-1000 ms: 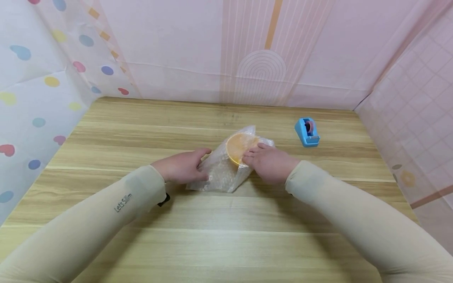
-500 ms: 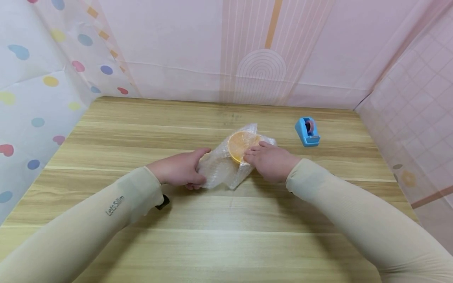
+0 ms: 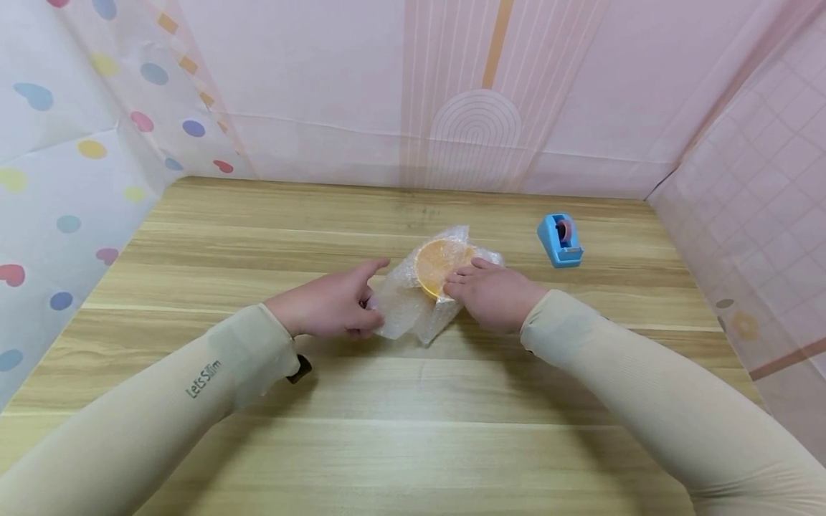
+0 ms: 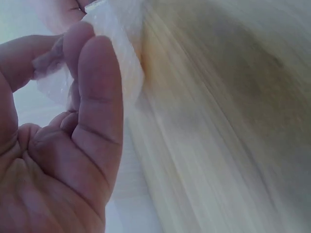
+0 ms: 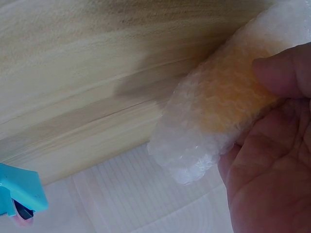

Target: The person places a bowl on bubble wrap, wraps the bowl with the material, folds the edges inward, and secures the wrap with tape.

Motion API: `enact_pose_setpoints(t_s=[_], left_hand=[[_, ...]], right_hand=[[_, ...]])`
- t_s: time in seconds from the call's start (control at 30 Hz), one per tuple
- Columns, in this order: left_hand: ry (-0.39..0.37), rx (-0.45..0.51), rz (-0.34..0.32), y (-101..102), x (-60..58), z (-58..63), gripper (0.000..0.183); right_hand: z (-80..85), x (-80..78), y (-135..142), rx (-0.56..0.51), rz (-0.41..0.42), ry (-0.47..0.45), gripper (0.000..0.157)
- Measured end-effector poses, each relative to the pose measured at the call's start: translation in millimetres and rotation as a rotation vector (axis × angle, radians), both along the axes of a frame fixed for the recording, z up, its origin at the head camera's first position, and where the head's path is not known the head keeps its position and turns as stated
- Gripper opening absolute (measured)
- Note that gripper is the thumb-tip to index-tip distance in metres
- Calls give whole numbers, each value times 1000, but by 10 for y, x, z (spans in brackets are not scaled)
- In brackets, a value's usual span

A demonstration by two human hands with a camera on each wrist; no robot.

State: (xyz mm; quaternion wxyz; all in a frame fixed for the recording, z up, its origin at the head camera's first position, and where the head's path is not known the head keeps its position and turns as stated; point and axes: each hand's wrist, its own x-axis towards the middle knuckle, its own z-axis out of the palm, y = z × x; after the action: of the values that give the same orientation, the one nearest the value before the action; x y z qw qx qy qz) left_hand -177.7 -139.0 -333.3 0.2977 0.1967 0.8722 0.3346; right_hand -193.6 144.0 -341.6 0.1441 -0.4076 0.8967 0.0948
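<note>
An orange bowl (image 3: pixel 439 266) sits partly wrapped in clear bubble wrap (image 3: pixel 403 312) at the middle of the table. My right hand (image 3: pixel 493 295) grips the wrapped bowl at its right side, fingers over the top. In the right wrist view the thumb (image 5: pixel 282 73) presses the bubble wrap against the orange side. My left hand (image 3: pixel 329 301) pinches the loose left end of the wrap, its index finger extended in the head view. In the left wrist view the wrap (image 4: pixel 119 53) shows behind the curled fingers (image 4: pixel 99 97).
A blue tape dispenser (image 3: pixel 560 241) with a pink roll stands at the back right of the wooden table (image 3: pixel 413 423). Patterned cloth walls (image 3: pixel 310 93) rise along the back and both sides.
The left hand has taken hold of the wrap's near-left end and drawn it up off the table. The bowl has shifted very slightly right; the right hand stays on it.
</note>
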Motion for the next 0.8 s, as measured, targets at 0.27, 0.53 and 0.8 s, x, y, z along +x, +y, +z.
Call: enact_pose_setpoints(t_s=[0.27, 0.53, 0.8], left_hand=[[122, 77, 4, 84, 24, 50, 88], [176, 209, 85, 190, 35, 87, 68], [248, 280, 151, 386, -2, 87, 45]], right_hand=[[5, 0, -17, 16, -14, -11, 47], [1, -12, -30, 24, -36, -33, 48], [-8, -12, -38, 34, -43, -46, 48]])
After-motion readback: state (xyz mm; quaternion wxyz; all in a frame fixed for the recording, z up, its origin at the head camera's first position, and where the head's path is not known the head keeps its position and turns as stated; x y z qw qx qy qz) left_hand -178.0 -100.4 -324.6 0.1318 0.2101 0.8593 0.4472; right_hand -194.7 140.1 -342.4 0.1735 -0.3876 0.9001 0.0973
